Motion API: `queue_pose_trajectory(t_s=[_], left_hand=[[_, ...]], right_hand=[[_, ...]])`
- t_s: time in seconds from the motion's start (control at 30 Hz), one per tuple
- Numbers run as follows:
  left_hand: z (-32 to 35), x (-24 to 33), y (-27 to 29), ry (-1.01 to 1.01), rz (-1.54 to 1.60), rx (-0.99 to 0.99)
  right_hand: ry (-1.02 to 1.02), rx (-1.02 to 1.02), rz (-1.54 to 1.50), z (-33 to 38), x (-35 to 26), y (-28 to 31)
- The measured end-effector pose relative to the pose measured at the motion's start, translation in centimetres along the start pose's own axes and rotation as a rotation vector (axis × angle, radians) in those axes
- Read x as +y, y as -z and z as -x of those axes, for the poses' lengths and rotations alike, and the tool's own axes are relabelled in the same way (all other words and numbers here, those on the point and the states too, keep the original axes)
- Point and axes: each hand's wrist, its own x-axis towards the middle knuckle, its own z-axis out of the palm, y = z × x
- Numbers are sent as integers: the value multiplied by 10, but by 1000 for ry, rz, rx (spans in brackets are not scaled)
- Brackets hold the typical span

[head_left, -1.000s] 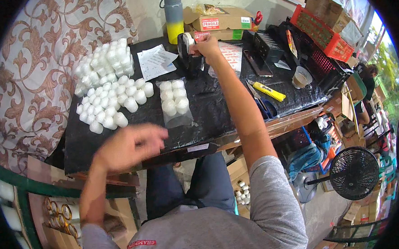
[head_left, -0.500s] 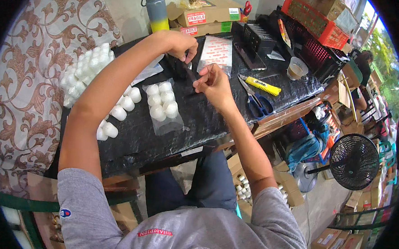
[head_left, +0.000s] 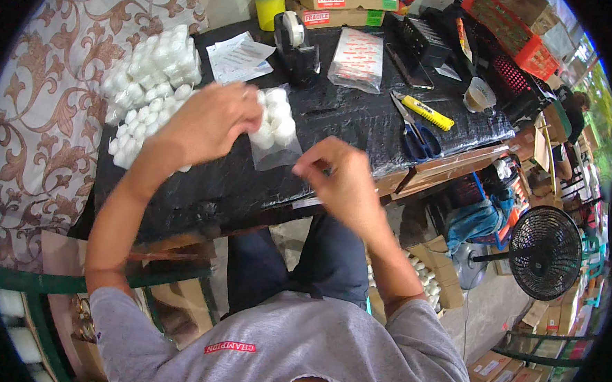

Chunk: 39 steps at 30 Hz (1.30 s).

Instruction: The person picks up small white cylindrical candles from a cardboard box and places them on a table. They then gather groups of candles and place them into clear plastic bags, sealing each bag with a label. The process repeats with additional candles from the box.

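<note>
A clear plastic bag (head_left: 277,160) of white, rounded pieces lies on the black-covered table, its flat end toward me. My left hand (head_left: 216,120) is just left of the bag, fingers curled together with the tips close to the white pieces. Whatever those fingers grip, if anything, does not show. Right of the bag's near end, my right hand (head_left: 339,182) is closed in a pinch, slightly blurred; what it holds is too small to make out. A black tape dispenser (head_left: 296,52) stands beyond the bag, with no hand on it.
Stacked packs of white pieces (head_left: 164,55) and more white pieces (head_left: 140,127) sit at the left. Papers (head_left: 238,57), a printed plastic packet (head_left: 356,59), scissors (head_left: 419,138), a yellow cutter (head_left: 428,112) and a cup (head_left: 478,96) lie around. A fan (head_left: 545,252) stands at right.
Both hands have come back toward me from the tape dispenser, the left one to the bag's left side, the right one to its near right. The view has shifted, uncovering the dispenser.
</note>
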Motion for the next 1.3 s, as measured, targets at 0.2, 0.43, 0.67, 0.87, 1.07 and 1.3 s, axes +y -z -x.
queue_pose_trajectory(t_s=[0.2, 0.43, 0.67, 0.87, 1.07, 1.3], left_hand=[[71, 2, -49, 204, 186, 104], [50, -15, -91, 278, 262, 248], [28, -20, -83, 91, -162, 301], [-28, -3, -45, -354, -470, -62], [-41, -13, -51, -446, -262, -281], [0, 22, -44, -499, -36, -240]], right_hand=[[65, -75, 224, 40, -15, -70], [4, 65, 241, 41, -11, -73], [3, 151, 293, 41, -3, -60], [34, 60, 363, 41, -8, -44], [64, 11, 381, 29, 9, -13], [174, 11, 276, 11, 22, 3]])
